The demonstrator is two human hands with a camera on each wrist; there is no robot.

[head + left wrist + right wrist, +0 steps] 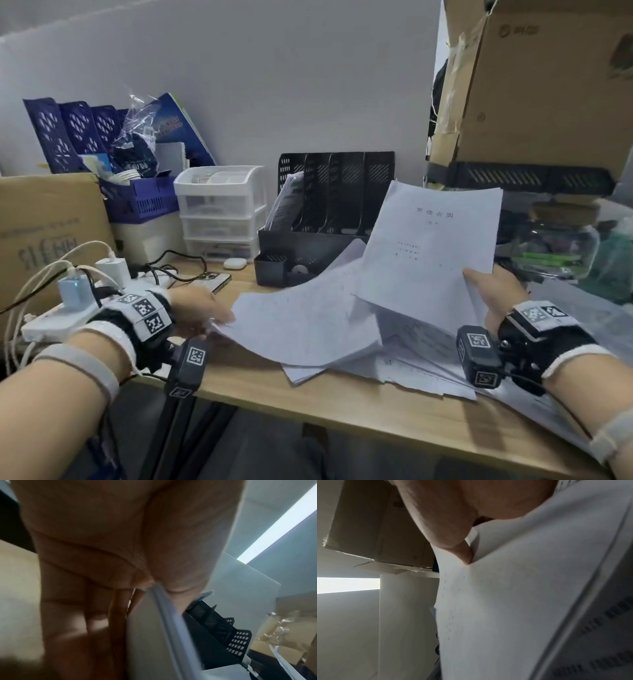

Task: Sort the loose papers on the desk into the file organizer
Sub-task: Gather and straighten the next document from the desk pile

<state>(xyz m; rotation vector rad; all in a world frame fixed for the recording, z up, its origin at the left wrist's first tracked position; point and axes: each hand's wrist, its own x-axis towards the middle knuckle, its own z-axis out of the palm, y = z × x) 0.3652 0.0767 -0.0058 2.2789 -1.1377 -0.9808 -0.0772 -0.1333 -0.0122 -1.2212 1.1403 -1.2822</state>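
A loose pile of white printed papers (394,363) lies spread over the wooden desk (308,411). My right hand (493,291) pinches a thin sheaf with a title page (431,246) and holds it tilted up above the pile; in the right wrist view the thumb (462,551) presses on that sheet (513,601). My left hand (202,308) grips the left edge of another bowed sheaf (301,318), whose edge (164,615) runs between thumb and fingers. The black file organizer (329,205) stands behind the pile, with papers in its leftmost slot (286,202).
Left of the organizer stand white plastic drawers (219,205), a blue basket (140,198) and a cardboard box (44,233). A power strip with chargers (75,301) and a phone (212,279) lie by my left hand. A large cardboard box (534,89) overhangs at the right.
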